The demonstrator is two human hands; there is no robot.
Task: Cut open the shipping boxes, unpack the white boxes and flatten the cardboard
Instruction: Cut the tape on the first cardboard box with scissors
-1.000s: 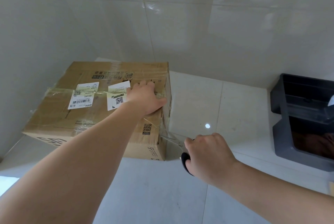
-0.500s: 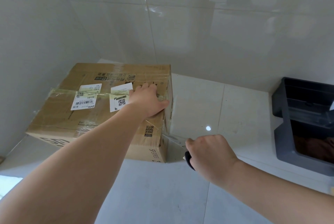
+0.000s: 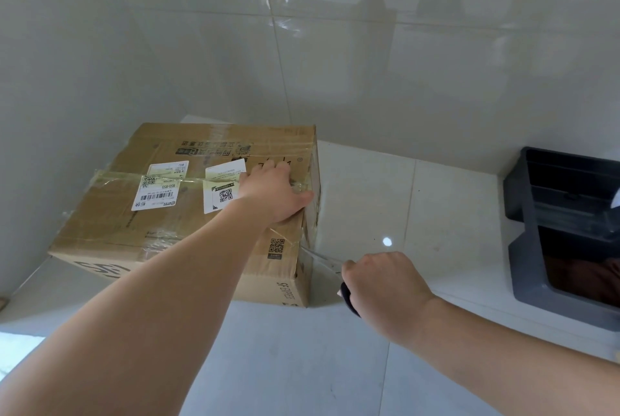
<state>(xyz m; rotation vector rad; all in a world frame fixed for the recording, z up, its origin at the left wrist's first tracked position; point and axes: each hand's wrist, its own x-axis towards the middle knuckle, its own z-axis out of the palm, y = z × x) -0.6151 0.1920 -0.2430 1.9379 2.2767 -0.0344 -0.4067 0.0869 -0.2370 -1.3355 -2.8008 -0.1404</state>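
Right hand point(image 3: 379, 288): nearest item; fingers curled round the black handle of a pair of scissors point(image 3: 330, 273), blades aimed at the near right corner of the shipping box point(image 3: 188, 211).

Left hand point(image 3: 273, 194): laid flat, fingers relaxed, pressed on the box top beside the taped seam point(image 3: 117, 177); nothing is gripped.

Shipping box: sealed, set on the tiled floor in the wall corner. A dark bin point(image 3: 567, 231) is set well apart at right.

Step judged: tape cutting, just begun; next, the blade is to be run along the tape.

Against the earlier frames, little is altered; the scissors are held slightly nearer the corner.
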